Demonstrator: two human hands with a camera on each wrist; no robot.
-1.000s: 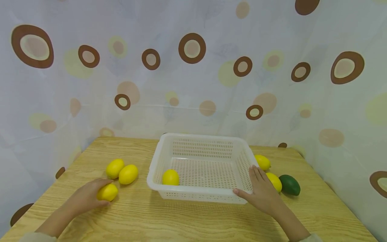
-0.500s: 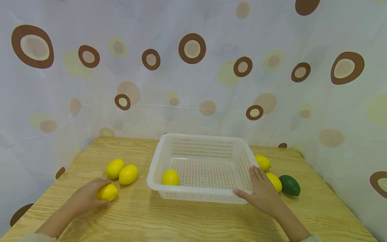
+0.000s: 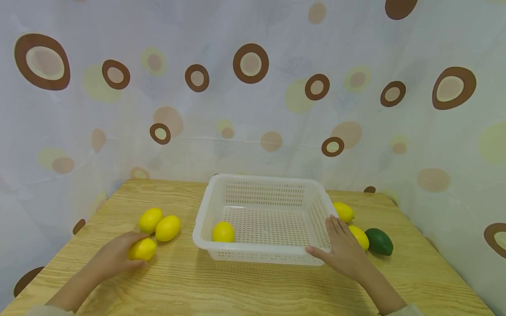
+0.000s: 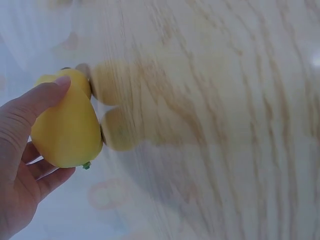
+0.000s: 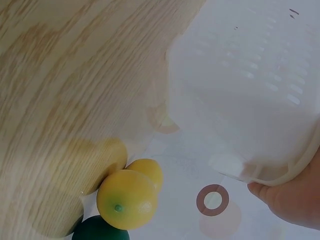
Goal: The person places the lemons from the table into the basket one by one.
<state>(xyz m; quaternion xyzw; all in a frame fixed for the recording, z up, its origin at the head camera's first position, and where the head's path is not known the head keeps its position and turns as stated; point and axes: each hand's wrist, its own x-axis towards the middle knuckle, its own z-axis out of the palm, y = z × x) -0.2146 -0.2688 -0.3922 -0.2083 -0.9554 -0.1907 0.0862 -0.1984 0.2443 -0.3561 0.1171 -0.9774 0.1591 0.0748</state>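
On the left of the table, my left hand point(image 3: 117, 255) grips a yellow lemon point(image 3: 143, 249) between thumb and fingers. In the left wrist view that lemon point(image 4: 67, 125) shows a small green tip, with the thumb across its top. Two more lemons point(image 3: 150, 220) lie just beyond it. A white slotted plastic basket point(image 3: 262, 249) stands in the middle, with one lemon point(image 3: 223, 231) in its near left corner. My right hand point(image 3: 345, 251) rests on the basket's near right corner, fingers straight along the side and thumb at the front rim. The right wrist view shows the thumb point(image 5: 290, 197) at the rim.
Right of the basket lie two lemons point(image 3: 343, 212) and a dark green, avocado-shaped fruit point(image 3: 378, 242), which sits against the nearer lemon. A patterned curtain point(image 3: 253, 109) hangs behind the wooden table point(image 3: 237, 289) and along both its sides.
The lemon in my left hand has shifted slightly right and away from me, and turned a little. My right hand and the basket have stayed in place.
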